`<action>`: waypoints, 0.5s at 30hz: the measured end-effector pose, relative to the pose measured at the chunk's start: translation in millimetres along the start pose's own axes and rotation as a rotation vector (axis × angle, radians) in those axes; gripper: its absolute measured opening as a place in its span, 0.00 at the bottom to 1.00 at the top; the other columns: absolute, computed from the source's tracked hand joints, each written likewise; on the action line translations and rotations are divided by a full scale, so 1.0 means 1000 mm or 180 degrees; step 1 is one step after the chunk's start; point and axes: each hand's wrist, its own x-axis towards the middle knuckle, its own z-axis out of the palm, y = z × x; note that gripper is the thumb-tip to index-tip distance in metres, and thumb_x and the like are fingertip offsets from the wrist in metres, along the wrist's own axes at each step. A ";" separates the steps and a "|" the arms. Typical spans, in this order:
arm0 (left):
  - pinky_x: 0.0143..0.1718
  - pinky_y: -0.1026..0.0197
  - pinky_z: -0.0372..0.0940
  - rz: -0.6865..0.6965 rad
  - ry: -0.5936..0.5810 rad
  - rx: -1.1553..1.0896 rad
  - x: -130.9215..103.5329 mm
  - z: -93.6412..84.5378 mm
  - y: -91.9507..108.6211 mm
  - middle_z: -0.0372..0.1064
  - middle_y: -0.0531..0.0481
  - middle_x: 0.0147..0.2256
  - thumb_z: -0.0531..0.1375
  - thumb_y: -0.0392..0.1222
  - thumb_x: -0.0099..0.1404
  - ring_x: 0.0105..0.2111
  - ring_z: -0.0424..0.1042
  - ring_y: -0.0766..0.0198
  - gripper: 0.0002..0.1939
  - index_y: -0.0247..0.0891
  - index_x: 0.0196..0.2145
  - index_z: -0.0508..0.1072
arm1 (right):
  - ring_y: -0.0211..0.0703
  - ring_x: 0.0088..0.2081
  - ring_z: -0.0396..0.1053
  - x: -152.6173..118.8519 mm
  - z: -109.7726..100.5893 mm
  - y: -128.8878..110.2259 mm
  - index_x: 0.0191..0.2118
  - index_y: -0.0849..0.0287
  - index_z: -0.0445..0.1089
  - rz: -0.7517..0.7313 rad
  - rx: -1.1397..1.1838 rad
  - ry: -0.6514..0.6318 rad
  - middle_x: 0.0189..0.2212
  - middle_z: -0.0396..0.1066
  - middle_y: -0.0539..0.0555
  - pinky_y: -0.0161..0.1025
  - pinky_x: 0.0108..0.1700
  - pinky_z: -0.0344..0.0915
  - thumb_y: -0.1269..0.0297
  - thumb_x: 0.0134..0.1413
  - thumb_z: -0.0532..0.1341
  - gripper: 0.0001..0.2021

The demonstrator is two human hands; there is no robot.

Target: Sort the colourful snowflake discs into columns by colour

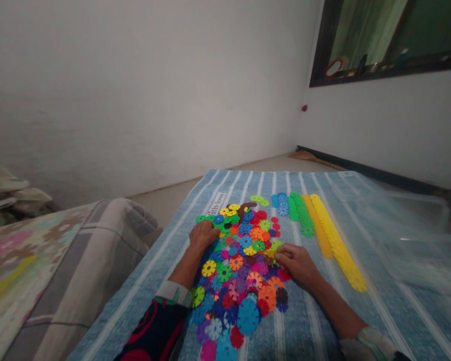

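A wide pile of colourful notched plastic discs (224, 273) spreads over the striped cloth. My left hand (202, 234) is at the far left edge of the pile, fingers bent and pinched together; what lies between the fingertips is hidden. My right hand (297, 261) is at the pile's right side, with thumb and forefinger closed on a yellow disc (270, 252). To the right lie overlapping rows of sorted discs: a long yellow row (338, 240), an orange row (317, 225), a green row (302, 214) and a short blue row (282, 203). A few lime-green discs (259, 200) lie beyond the pile.
Blue-and-white striped cloth (173, 260) covers the table. A clear plastic container (409, 215) stands at the right. A brown curved piece (244, 209) lies at the pile's far edge. Left of the table is a fabric-covered bed (93, 250). White walls (154, 90) rise behind.
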 end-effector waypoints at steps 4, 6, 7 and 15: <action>0.30 0.61 0.64 -0.0032 -0.0005 -0.0088 0.005 0.001 0.001 0.77 0.44 0.36 0.57 0.45 0.54 0.39 0.75 0.51 0.10 0.40 0.29 0.76 | 0.34 0.19 0.59 0.001 0.000 0.001 0.27 0.59 0.68 -0.0016 -0.0030 -0.0009 0.16 0.62 0.44 0.31 0.23 0.53 0.58 0.49 0.58 0.09; 0.28 0.62 0.62 -0.0071 -0.0057 -0.0183 0.007 0.001 0.001 0.77 0.45 0.33 0.59 0.45 0.53 0.37 0.75 0.53 0.08 0.40 0.26 0.75 | 0.34 0.19 0.59 0.001 0.000 0.001 0.27 0.59 0.68 -0.0024 -0.0036 -0.0009 0.16 0.62 0.44 0.31 0.23 0.53 0.58 0.49 0.58 0.09; 0.27 0.63 0.61 -0.0095 -0.0071 -0.0252 0.008 0.002 0.000 0.76 0.46 0.32 0.60 0.44 0.52 0.35 0.75 0.54 0.07 0.40 0.26 0.74 | 0.34 0.19 0.59 0.001 -0.001 0.001 0.27 0.59 0.68 -0.0032 -0.0036 -0.0011 0.15 0.62 0.44 0.31 0.23 0.53 0.58 0.49 0.58 0.09; 0.22 0.65 0.52 -0.0088 0.0437 -0.1014 0.008 0.009 -0.019 0.69 0.52 0.22 0.61 0.39 0.49 0.26 0.69 0.62 0.04 0.39 0.21 0.69 | 0.34 0.18 0.59 0.001 -0.001 -0.002 0.26 0.59 0.68 -0.0055 -0.0042 -0.0007 0.15 0.62 0.44 0.31 0.22 0.53 0.58 0.48 0.58 0.09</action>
